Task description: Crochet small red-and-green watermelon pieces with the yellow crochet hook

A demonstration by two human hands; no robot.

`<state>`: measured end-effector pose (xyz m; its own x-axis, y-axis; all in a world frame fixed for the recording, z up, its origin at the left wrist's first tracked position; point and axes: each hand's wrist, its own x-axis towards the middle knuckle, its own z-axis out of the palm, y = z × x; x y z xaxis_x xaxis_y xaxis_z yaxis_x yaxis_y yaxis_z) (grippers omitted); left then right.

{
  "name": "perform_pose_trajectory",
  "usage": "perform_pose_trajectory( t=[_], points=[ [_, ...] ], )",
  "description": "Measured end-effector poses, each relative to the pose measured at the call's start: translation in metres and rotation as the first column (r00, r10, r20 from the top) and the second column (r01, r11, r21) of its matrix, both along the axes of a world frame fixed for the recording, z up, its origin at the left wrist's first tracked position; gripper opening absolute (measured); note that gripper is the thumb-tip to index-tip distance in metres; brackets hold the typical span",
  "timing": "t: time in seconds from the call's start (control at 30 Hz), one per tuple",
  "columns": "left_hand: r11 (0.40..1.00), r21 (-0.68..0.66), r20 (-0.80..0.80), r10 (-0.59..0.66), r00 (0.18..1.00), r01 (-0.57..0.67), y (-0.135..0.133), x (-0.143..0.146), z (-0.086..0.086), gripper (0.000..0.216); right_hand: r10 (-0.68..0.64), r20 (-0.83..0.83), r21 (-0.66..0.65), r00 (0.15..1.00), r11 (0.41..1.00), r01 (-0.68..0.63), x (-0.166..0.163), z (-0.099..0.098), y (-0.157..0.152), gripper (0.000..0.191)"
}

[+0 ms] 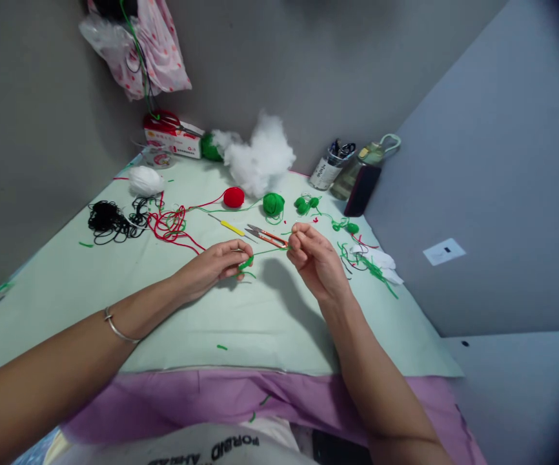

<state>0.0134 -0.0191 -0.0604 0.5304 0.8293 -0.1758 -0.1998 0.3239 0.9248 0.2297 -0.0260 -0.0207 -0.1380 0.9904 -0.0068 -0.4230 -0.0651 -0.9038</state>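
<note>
My left hand [221, 265] is closed on a small green crocheted piece [246, 262], pinched between thumb and fingers. A strand of green yarn [270, 251] runs from that piece across to my right hand [314, 255], whose thumb and fingers pinch it. The strand looks taut. Just beyond my hands lie orange-handled thread snips [270, 237] and a crochet hook with a yellow handle [232, 227]. A green yarn ball [273, 205] and a red yarn ball [233, 197] sit behind them.
White stuffing [260, 158] is heaped at the back. Black yarn [108, 219] and tangled red yarn [170, 226] lie left, near a white yarn ball [145, 181]. Right stand a pen cup [325, 171], a bottle [350, 181] and a phone [363, 190]. Green scraps [379, 274] lie nearby.
</note>
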Motion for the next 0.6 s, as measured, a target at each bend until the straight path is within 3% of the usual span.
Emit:
perform_pose_trajectory(
  t=[0.17,0.33,0.43,0.6],
  points=[
    [0.995,0.084,-0.034,0.060,0.998,-0.057,0.002,-0.002,0.004,0.031,-0.056,0.040,0.029,0.998,0.998,0.054,0.001,-0.001,0.001,0.012],
    [0.975,0.171,-0.044,0.153,0.987,-0.144,0.001,0.000,0.001,0.024,-0.191,0.204,0.155,0.960,0.975,0.161,0.001,-0.006,-0.001,0.011],
    [0.971,0.191,-0.042,0.156,0.987,-0.145,0.001,0.001,0.000,0.025,-0.286,0.411,0.337,0.865,0.930,0.147,0.000,-0.010,-0.005,0.008],
    [0.961,0.232,-0.076,0.170,0.982,-0.149,0.003,-0.002,0.001,0.026,-0.419,0.626,0.600,0.658,0.797,-0.064,-0.007,-0.013,-0.013,0.014]
  ],
)
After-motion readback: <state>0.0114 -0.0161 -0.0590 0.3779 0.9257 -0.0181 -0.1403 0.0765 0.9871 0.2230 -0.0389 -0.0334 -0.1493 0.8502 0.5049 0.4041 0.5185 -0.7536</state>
